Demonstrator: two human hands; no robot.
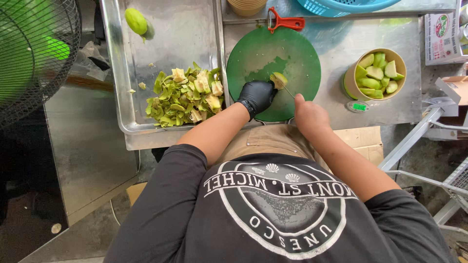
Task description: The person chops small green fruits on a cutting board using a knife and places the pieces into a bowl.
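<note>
Guava piece (279, 79) sits on the round green cutting board (297, 53), pinned by the gloved left hand (257, 96); the bare right hand (309, 113) grips a knife (286, 89) (mid-slice, I judge), needing a steady downward cut next.

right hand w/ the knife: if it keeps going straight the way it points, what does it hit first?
Most likely the green fruit piece that the gloved left hand steadies on the green cutting board. The right hand points up and left along its knife, whose tip already seems to meet the fruit; depth is uncertain.
</note>
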